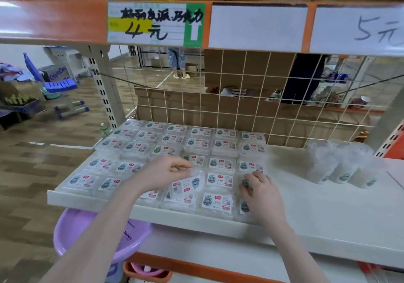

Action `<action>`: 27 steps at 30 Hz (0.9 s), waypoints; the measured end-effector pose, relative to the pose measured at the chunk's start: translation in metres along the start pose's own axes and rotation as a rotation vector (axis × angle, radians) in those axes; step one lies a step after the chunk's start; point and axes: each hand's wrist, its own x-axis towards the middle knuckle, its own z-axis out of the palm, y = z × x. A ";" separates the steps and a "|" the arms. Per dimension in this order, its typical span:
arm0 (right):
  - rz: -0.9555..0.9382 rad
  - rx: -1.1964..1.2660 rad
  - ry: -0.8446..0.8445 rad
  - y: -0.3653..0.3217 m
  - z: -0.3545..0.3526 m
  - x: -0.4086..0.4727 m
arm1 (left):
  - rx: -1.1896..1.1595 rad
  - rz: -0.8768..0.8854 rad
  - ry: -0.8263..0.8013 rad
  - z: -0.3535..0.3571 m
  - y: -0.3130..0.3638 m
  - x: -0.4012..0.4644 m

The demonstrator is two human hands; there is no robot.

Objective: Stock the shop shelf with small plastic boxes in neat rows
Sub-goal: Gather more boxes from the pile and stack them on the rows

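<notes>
Purple basin (pixel 72 234): nearest, below the left forearm and under the shelf's front lip.
Left hand (pixel 166 171): fingers curled, pinching the far edge of a tilted box (pixel 185 185), which lies askew with its label turned sideways against the rows around it.
Right hand (pixel 260 192): fingers bent down onto a box (pixel 244 182) at the right end of the rows, fingertips on its lid; a second box (pixel 243 207) shows just nearer, under the palm's left edge. Whether the fingers grip or only press, I cannot tell.
Shelf (pixel 328 212): white board under both hands, bare to the right of the right hand.
Boxed rows (pixel 175 143): clear lidded boxes with printed labels, laid in straight ranks from between the hands out beyond the fingertips to the back grid, and leftward past the left hand.
Clear cups (pixel 341 162): a cluster of frosted tubs, well to the right of the right hand and farther back.
Wire grid (pixel 240 108): back panel beyond the farthest row.
Price strip (pixel 156 23): orange rail above both hands, carrying a handwritten tag reading 4 and, further right, a white tag (pixel 376 30) reading 5.
</notes>
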 end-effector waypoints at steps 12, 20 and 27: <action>-0.012 -0.012 0.027 0.001 0.000 -0.001 | 0.279 -0.022 -0.036 0.017 -0.010 0.004; -0.017 -0.008 0.037 0.001 0.001 0.000 | 0.237 0.053 -0.149 -0.001 -0.019 -0.004; -0.031 0.009 0.058 -0.001 -0.001 -0.001 | 0.469 0.194 -0.422 -0.021 -0.006 0.021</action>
